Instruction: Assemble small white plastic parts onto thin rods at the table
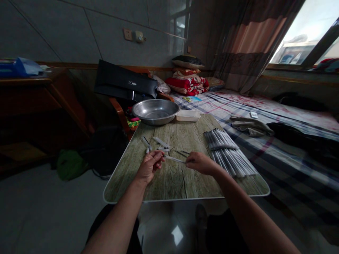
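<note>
My left hand (149, 165) is closed with its thumb and fingers pinched on one end of a slim, pale translucent strip (175, 159). At the strip's other end my right hand (199, 163) is closed around it, knuckles up. Thin dark sticks (182, 153) show just beyond the right fingers; whether that hand holds them too I cannot tell. Past my left hand lie several short, pale clear pieces (161, 142), one with a dark line inside (145, 141). To the right of my right hand, slim silvery-white tubes with dark tips (221, 139) lie side by side in two overlapping rows.
The wood-patterned table (164, 185) has a pale rim. At its far end stand a metal basin (156, 112) and a white plastic tray (188, 115). A bed with a checked sheet (212, 102) adjoins the right side. Behind the basin, a black monitor (124, 81) leans on a wooden chair (120, 114).
</note>
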Demonstrator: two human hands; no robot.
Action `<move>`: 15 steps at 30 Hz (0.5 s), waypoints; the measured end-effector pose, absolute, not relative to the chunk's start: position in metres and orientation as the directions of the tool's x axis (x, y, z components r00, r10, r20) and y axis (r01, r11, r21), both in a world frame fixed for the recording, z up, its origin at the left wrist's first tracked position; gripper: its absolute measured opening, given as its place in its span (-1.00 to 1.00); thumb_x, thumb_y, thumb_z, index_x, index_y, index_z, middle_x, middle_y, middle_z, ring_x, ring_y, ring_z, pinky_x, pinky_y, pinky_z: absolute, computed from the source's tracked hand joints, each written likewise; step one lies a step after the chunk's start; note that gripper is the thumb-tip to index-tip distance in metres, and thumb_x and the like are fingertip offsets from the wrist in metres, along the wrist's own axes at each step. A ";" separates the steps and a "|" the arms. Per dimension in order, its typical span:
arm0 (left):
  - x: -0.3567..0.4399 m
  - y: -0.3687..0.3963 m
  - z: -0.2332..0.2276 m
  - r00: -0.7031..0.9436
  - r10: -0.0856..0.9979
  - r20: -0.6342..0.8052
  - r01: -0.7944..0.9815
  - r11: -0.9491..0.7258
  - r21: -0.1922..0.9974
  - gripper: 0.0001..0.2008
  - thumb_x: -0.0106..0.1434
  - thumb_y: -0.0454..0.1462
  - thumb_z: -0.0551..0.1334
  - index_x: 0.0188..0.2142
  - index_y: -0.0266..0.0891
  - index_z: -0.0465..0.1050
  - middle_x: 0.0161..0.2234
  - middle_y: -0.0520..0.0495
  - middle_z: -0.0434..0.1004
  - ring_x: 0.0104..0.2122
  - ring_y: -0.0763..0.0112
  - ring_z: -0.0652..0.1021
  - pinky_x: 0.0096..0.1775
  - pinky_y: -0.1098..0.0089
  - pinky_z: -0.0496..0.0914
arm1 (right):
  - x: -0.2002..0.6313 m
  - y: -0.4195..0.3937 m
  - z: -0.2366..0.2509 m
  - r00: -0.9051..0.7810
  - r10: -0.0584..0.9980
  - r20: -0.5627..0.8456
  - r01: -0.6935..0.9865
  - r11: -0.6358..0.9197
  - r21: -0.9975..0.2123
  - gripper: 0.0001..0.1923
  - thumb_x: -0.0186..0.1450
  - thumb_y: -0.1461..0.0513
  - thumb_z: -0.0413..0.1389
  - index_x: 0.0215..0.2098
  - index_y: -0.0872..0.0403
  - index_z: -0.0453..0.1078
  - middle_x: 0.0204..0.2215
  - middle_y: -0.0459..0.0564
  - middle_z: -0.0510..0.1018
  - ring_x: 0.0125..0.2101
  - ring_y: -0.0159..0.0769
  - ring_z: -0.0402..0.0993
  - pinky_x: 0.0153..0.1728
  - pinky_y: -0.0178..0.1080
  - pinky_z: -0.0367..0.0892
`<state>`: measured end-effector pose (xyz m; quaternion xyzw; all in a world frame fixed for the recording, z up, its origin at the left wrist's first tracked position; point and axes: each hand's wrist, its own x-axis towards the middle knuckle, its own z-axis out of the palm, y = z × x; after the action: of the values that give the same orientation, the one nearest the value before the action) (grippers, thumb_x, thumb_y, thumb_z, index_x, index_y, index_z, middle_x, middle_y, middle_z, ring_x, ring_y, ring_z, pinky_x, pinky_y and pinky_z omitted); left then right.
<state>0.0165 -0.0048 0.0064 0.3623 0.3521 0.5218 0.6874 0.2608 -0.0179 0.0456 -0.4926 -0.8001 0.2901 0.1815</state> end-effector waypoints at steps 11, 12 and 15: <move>0.017 -0.002 0.001 0.241 0.967 -0.079 -0.474 0.189 0.860 -0.73 0.01 -0.22 0.40 -0.29 -0.27 0.49 -0.53 0.05 0.46 -0.66 0.68 0.27 -0.61 0.60 0.20 | 0.373 -0.064 0.059 0.195 0.978 -0.069 0.981 -0.194 0.012 -0.72 0.25 0.17 -0.02 -0.45 0.11 0.48 -0.47 0.07 0.54 -0.47 -0.29 0.39 -0.50 -0.27 0.00; 0.017 -0.002 0.001 0.244 0.967 -0.078 -0.468 0.188 0.863 -0.73 0.01 -0.22 0.40 -0.29 -0.27 0.49 -0.53 0.05 0.46 -0.66 0.68 0.27 -0.60 0.60 0.21 | 0.378 -0.067 0.054 0.233 0.969 -0.077 0.972 -0.230 0.053 -0.71 0.26 0.16 -0.03 -0.42 0.10 0.48 -0.42 0.09 0.55 -0.43 -0.27 0.41 -0.49 -0.27 0.00; 0.016 -0.003 0.000 0.259 0.963 -0.070 -0.448 0.184 0.875 -0.74 0.02 -0.22 0.39 -0.29 -0.27 0.50 -0.52 0.04 0.47 -0.65 0.67 0.28 -0.60 0.60 0.21 | 0.382 -0.074 0.042 0.292 0.953 -0.084 0.953 -0.282 0.113 -0.70 0.29 0.15 -0.06 -0.34 0.07 0.48 -0.30 0.11 0.57 -0.34 -0.21 0.46 -0.47 -0.26 0.03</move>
<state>0.0160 -0.0033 0.0001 0.3858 0.3337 0.5089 0.6934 0.3820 -0.0738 0.0423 -0.8007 -0.5948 0.0002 -0.0705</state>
